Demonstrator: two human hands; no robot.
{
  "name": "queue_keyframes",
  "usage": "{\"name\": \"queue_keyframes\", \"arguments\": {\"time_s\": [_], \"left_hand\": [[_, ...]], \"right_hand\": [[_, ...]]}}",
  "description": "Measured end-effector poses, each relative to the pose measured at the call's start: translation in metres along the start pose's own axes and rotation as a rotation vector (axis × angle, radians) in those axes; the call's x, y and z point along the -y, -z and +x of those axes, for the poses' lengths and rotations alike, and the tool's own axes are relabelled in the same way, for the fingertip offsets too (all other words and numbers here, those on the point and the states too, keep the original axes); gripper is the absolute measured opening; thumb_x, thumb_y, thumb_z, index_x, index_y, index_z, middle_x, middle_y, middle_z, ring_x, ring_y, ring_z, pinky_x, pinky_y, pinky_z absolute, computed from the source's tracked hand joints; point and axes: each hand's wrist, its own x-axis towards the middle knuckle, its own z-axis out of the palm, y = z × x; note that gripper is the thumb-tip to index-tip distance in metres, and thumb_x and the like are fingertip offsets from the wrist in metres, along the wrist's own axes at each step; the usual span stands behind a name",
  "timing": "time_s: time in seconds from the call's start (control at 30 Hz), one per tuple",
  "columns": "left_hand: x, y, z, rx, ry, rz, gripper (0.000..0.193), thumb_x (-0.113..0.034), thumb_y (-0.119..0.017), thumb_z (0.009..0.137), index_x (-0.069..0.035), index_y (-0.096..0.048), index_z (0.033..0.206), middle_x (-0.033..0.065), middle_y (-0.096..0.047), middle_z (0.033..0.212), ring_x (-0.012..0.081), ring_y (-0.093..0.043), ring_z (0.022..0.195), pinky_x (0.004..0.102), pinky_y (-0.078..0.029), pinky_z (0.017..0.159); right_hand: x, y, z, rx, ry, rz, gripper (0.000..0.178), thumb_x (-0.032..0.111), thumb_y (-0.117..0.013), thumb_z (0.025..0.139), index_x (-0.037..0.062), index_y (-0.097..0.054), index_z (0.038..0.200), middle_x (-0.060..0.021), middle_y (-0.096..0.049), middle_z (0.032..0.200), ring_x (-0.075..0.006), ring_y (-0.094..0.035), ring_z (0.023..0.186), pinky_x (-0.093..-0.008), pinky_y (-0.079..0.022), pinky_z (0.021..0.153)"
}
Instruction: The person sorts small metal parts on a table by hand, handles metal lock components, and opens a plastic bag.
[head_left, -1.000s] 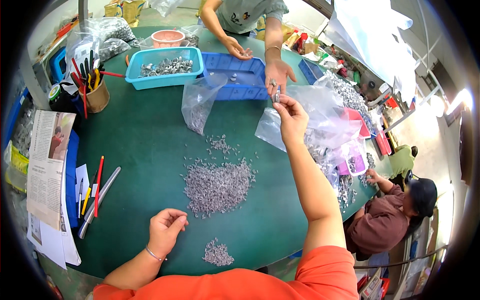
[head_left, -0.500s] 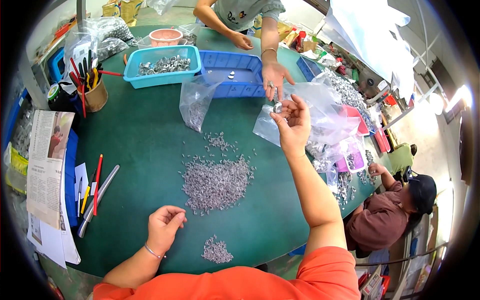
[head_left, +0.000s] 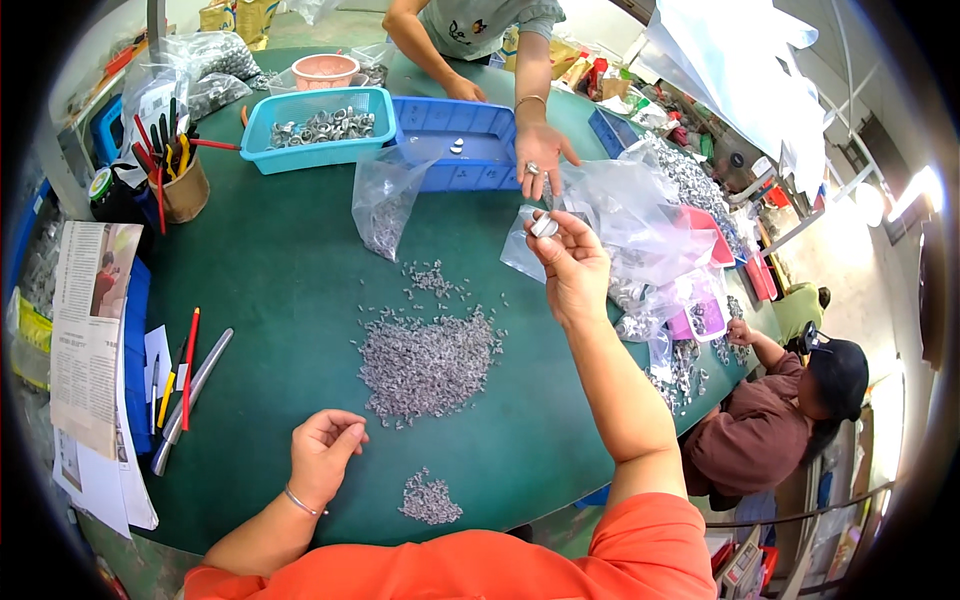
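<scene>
My right hand (head_left: pixel 577 262) is raised over the far right of the table, its thumb and fingers pinching a silver ring (head_left: pixel 543 226). Just beyond it, a co-worker's open hand (head_left: pixel 541 152) reaches palm up, with a small silver piece (head_left: pixel 532 169) at its fingers. Low on the left, my left hand (head_left: pixel 325 452) lies by the table with fingers curled in; whatever they might hold is hidden. Between my arms lie a large heap of small grey pieces (head_left: pixel 428 362) and, nearer me, a smaller pile of the same pieces (head_left: pixel 430 498).
A turquoise basket of rings (head_left: pixel 262 150) and a blue tray (head_left: pixel 450 178) stand at the back. Clear plastic bags (head_left: pixel 640 215) lie to the right. Pens (head_left: pixel 190 370), a newspaper (head_left: pixel 85 340) and a tool cup (head_left: pixel 186 195) line the left. Another person (head_left: pixel 750 445) sits at right.
My right hand has drawn back slightly toward me with the ring, turning it, so the gap to the co-worker's palm is wider. My left hand stays curled in place.
</scene>
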Motion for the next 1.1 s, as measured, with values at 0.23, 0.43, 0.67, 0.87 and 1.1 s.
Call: {"name": "queue_keyframes", "arguments": {"time_s": [0.23,0.43,0.67,0.87,1.1], "left_hand": [[0.001,0.0,0.002,0.009,-0.006,0.005,0.008,-0.004,-0.065,0.09,0.003,-0.065,0.096,0.0081,-0.067,0.081,0.0114,-0.061,0.068,0.0239,-0.05,0.064],[0.001,0.002,0.001,0.02,-0.017,0.022,0.009,-0.005,-0.065,0.091,0.003,-0.066,0.097,0.007,-0.068,0.082,0.0093,-0.061,0.069,0.0224,-0.05,0.065],[0.001,0.001,0.001,0.02,-0.006,0.023,0.01,-0.006,-0.065,0.091,0.002,-0.066,0.097,0.0068,-0.068,0.082,0.009,-0.061,0.069,0.0223,-0.05,0.065],[0.001,0.002,0.001,0.024,-0.023,0.026,0.009,-0.006,-0.065,0.092,0.002,-0.066,0.097,0.0065,-0.068,0.082,0.0089,-0.061,0.069,0.0219,-0.05,0.065],[0.001,0.001,0.001,0.02,-0.018,0.03,0.009,-0.006,-0.065,0.092,0.002,-0.066,0.097,0.0063,-0.068,0.082,0.0087,-0.061,0.069,0.022,-0.05,0.065]], "right_hand": [[0.001,0.0,-0.005,0.016,-0.072,0.157,0.034,-0.008,-0.062,0.09,0.0006,-0.056,0.122,-0.0195,-0.059,0.13,-0.0289,-0.064,0.113,-0.0343,-0.059,0.089],[-0.008,0.015,-0.006,-0.012,-0.223,0.38,0.025,0.001,-0.051,0.099,0.002,-0.055,0.124,-0.0188,-0.061,0.125,-0.0253,-0.068,0.102,-0.0311,-0.06,0.082],[-0.012,0.03,-0.006,-0.077,-0.355,0.531,0.024,0.014,-0.046,0.104,0.0005,-0.055,0.122,-0.017,-0.063,0.111,-0.0187,-0.065,0.085,-0.0273,-0.058,0.072],[-0.011,0.027,-0.009,0.05,-0.395,0.589,0.03,0.021,-0.045,0.105,-0.0019,-0.052,0.123,-0.0201,-0.061,0.119,-0.0209,-0.065,0.089,-0.0285,-0.057,0.073],[-0.003,0.015,-0.018,0.204,-0.322,0.6,0.037,0.009,-0.053,0.099,0.0016,-0.044,0.134,-0.0283,-0.037,0.148,-0.0338,-0.059,0.115,-0.0379,-0.055,0.093]]}}
